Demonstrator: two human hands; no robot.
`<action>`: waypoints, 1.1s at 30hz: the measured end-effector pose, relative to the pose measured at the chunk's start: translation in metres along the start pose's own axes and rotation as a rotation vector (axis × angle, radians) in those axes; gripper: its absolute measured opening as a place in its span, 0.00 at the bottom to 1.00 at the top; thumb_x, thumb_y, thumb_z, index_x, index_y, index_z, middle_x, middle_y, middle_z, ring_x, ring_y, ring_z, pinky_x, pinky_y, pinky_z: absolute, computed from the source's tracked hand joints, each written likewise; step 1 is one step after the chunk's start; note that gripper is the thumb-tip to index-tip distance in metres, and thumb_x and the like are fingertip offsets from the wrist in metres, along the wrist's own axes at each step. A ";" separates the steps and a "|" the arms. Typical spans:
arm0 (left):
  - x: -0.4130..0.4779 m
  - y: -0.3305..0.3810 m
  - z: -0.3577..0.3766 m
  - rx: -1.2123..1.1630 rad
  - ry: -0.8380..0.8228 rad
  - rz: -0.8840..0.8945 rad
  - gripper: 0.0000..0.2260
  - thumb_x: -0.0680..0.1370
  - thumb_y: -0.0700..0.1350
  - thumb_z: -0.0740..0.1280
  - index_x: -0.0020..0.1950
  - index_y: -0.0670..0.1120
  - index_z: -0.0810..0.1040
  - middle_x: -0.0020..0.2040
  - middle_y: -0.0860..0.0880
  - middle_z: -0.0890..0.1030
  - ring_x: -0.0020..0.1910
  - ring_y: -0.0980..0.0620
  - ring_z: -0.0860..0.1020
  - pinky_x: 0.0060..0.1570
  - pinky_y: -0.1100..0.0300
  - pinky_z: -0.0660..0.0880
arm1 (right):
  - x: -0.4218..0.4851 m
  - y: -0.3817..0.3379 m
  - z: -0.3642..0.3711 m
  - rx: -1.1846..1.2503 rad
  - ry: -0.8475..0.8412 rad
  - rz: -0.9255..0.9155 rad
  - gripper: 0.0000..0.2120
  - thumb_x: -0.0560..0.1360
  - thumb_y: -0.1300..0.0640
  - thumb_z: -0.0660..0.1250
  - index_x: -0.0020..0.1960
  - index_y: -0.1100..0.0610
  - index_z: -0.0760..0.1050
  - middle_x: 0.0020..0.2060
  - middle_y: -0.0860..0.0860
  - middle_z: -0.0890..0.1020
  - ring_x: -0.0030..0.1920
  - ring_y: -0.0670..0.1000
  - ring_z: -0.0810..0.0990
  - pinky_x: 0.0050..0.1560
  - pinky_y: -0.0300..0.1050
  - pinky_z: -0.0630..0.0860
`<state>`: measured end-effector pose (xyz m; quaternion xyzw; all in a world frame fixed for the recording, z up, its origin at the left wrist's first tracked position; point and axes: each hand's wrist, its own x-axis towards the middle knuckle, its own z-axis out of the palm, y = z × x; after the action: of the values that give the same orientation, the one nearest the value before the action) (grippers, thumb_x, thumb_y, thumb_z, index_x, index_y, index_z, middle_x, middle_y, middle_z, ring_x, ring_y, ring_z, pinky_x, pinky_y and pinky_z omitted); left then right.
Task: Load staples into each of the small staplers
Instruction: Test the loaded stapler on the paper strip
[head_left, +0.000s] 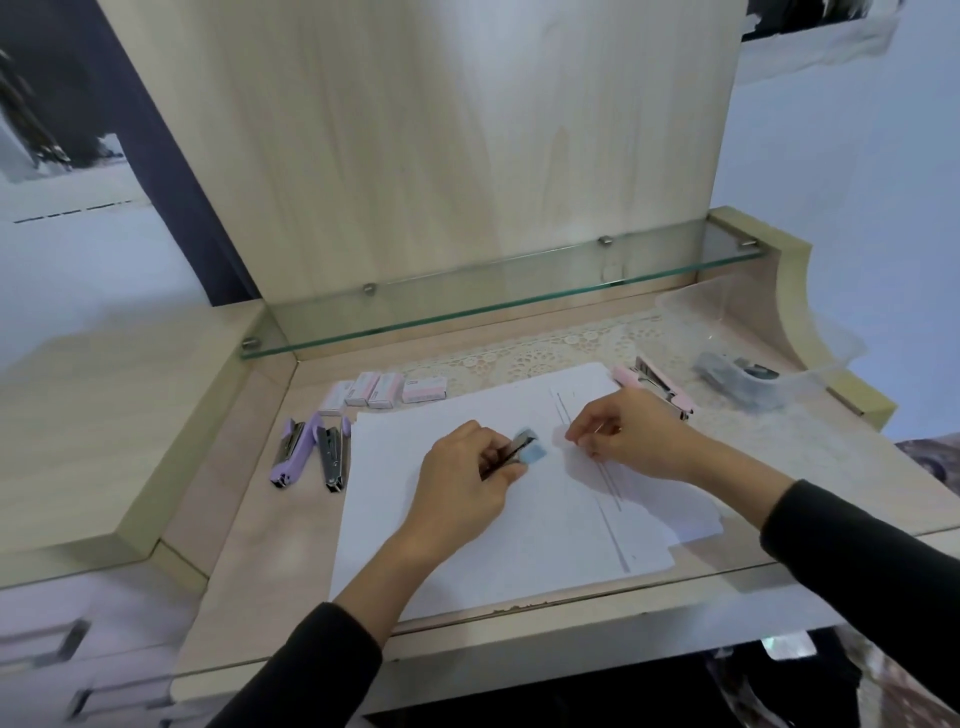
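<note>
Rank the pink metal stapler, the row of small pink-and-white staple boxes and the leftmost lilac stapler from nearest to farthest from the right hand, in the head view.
1. The pink stapler, just behind the right hand.
2. The staple boxes, at the back left of the paper.
3. The lilac stapler, far left on the desk.

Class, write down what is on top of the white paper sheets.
The left hand grips a blue stapler; the right hand pinches a thin strip, too small to identify. The paper under both hands is covered.
</note>
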<state>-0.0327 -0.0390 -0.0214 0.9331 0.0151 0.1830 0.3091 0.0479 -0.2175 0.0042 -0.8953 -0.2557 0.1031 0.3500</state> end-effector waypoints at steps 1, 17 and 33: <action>0.000 -0.001 0.000 -0.039 0.024 -0.010 0.04 0.70 0.41 0.73 0.43 0.43 0.79 0.39 0.49 0.77 0.37 0.54 0.74 0.38 0.69 0.69 | 0.000 -0.001 0.000 -0.004 -0.007 -0.005 0.08 0.72 0.65 0.64 0.45 0.57 0.81 0.28 0.37 0.76 0.37 0.43 0.76 0.55 0.35 0.64; -0.007 0.015 -0.017 -0.569 0.051 -0.070 0.14 0.70 0.36 0.72 0.55 0.42 0.79 0.51 0.46 0.77 0.50 0.55 0.76 0.44 0.67 0.76 | 0.001 -0.018 0.018 0.577 -0.198 -0.056 0.09 0.69 0.66 0.71 0.46 0.59 0.73 0.35 0.56 0.82 0.38 0.52 0.80 0.46 0.46 0.80; 0.010 0.041 -0.020 -0.686 0.080 -0.131 0.13 0.69 0.36 0.73 0.48 0.52 0.80 0.47 0.54 0.82 0.41 0.61 0.80 0.40 0.73 0.73 | -0.014 -0.020 -0.014 0.591 -0.195 -0.108 0.13 0.73 0.55 0.67 0.51 0.62 0.69 0.44 0.56 0.84 0.38 0.55 0.81 0.39 0.50 0.72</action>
<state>-0.0341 -0.0597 0.0201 0.7643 0.0245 0.1936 0.6147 0.0335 -0.2199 0.0283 -0.7257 -0.2940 0.2397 0.5739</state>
